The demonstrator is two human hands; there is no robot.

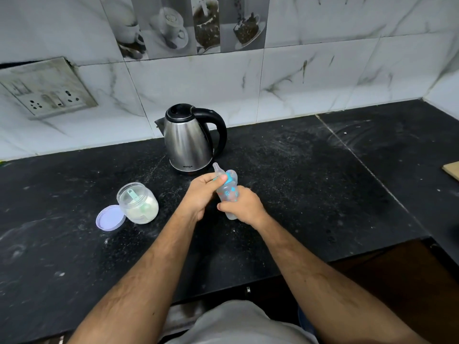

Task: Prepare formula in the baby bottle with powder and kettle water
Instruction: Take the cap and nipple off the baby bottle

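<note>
A small clear baby bottle (228, 192) with blue and red prints is held tilted above the black counter. My right hand (242, 206) grips its body from the right. My left hand (202, 192) holds the teal collar (229, 180) and clear teat (217, 169) at the bottle's top, thumb on the collar. A steel kettle (187, 142) with a black lid and handle stands just behind the bottle. To the left, an open clear jar (137, 203) holds white powder and a pale green scoop (133, 196).
The jar's lilac lid (110, 218) lies against the jar's left side on the black counter (310, 184). A wall socket plate (47, 89) is at the far left. A tan board corner (452, 170) shows at the right edge. The counter's front edge runs below my forearms.
</note>
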